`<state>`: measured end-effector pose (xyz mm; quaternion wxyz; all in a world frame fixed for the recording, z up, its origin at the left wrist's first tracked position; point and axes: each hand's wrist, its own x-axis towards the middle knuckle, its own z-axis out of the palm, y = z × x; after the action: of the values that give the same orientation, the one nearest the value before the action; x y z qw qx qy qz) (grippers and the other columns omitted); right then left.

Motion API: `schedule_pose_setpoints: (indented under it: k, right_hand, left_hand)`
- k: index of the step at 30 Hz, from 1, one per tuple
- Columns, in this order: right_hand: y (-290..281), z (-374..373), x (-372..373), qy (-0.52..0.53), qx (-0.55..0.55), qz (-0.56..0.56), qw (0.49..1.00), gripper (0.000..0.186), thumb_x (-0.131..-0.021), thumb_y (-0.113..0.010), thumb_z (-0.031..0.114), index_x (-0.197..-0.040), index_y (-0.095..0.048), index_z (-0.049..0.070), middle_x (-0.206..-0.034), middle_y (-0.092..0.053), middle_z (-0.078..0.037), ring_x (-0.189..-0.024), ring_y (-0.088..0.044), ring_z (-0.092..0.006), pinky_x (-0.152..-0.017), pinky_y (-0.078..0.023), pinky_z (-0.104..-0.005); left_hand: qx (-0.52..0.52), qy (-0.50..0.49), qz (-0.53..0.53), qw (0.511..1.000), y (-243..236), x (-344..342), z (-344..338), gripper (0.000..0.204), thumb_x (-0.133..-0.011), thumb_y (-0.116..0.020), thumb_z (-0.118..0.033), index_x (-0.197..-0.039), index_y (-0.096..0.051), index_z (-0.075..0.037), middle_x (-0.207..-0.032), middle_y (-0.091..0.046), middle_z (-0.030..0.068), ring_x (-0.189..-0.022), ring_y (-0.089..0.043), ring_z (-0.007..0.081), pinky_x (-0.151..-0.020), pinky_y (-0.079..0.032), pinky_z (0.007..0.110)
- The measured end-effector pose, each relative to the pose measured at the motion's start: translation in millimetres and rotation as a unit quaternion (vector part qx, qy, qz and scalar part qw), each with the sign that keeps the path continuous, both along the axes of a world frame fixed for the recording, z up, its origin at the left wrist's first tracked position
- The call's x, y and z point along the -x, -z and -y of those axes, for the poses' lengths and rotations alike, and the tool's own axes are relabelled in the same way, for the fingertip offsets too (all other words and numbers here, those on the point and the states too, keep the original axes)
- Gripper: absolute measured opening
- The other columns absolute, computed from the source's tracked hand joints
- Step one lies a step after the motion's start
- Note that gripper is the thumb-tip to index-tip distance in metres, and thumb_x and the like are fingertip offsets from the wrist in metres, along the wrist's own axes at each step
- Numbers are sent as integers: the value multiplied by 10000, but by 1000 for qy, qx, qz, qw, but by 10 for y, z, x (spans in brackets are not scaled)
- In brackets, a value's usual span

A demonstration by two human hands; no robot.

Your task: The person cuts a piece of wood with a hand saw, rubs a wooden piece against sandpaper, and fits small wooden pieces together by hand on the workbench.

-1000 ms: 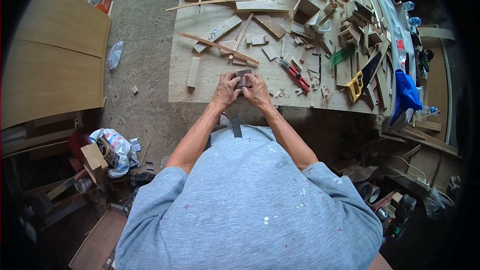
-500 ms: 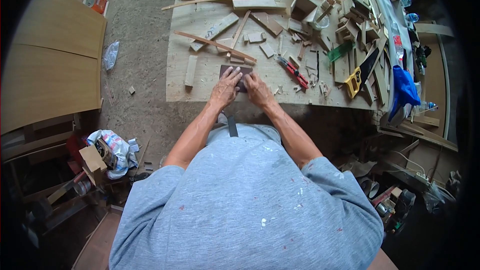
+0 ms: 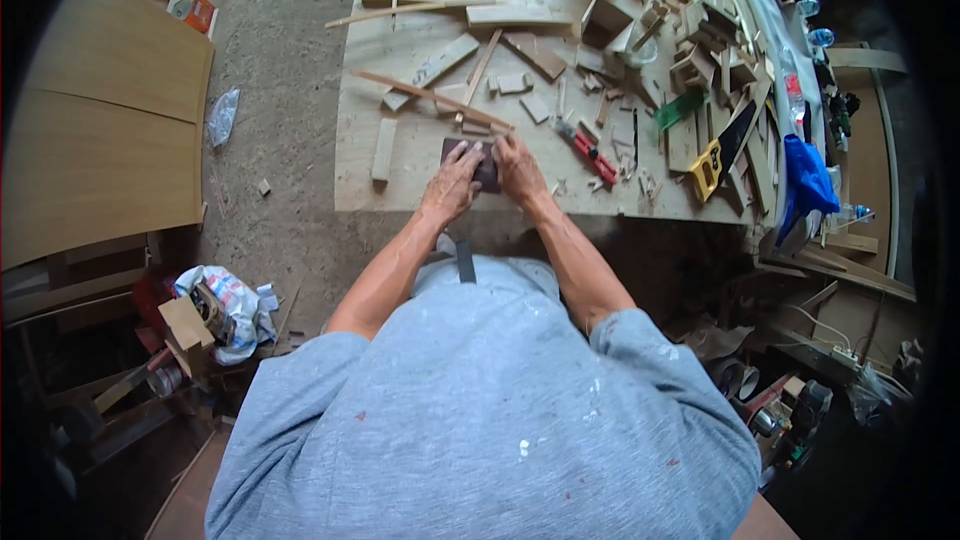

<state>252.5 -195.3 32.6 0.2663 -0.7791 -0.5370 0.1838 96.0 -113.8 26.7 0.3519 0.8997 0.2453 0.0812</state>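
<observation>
A dark brown rectangular sheet, which looks like sandpaper (image 3: 488, 172), lies flat near the front edge of the workbench (image 3: 355, 165). My left hand (image 3: 454, 180) rests on it with the fingers stretched out and pressed down. At the sheet's right edge, my right hand (image 3: 519, 172) is closed in a pinch, its fingertips low over the sheet. Whatever sits between those fingertips is hidden. Just beyond the sheet are small wood blocks (image 3: 475, 127) and a thin wooden strip (image 3: 430, 96). A red utility knife (image 3: 587, 151) lies to the right of my right hand.
Wood offcuts (image 3: 432, 71) litter the bench. At its right are a yellow-handled handsaw (image 3: 722, 152), a green translucent piece (image 3: 679, 111) and a blue bag (image 3: 808, 175). Wooden panels (image 3: 110, 110) stand at left, above a striped sack (image 3: 230, 310) and a cardboard box (image 3: 187, 325).
My right hand has moved a little away from me along the sheet's right edge. My left hand stays on the sheet. The whole view has shifted slightly.
</observation>
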Motion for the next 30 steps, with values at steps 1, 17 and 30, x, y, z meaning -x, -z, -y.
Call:
schedule_pose_setpoints:
  k: [1,17,30]
  right_hand:
    - [-9,127,128,6,4,-3,1000,156,-881,-537,-8,-1031,-552,-50,-1109,-556,-243,-1021,-590,-442,-878,-514,-497]
    - [120,281,117,-72,-41,72,994,202,-844,-561,-1,-1042,-568,-37,-1008,-558,-216,-969,-588,-402,-821,-506,-468]
    - [127,216,96,-54,-18,133,989,161,-832,-580,24,-991,-599,12,-1020,-587,-166,-960,-587,-377,-822,-476,-486]
  left_hand:
    - [5,3,2,1000,-36,32,15,587,-812,-726,-50,-1351,-494,-20,-1494,-461,161,-1418,-367,373,-1161,-370,424]
    - [35,-7,-10,999,-8,7,21,744,-803,-752,-66,-1459,-404,-22,-1456,-493,158,-1404,-383,366,-1147,-384,417]
    - [19,-13,-16,1000,-67,-38,37,697,-806,-733,-42,-1433,-430,-17,-1459,-488,174,-1392,-400,380,-1141,-391,427]
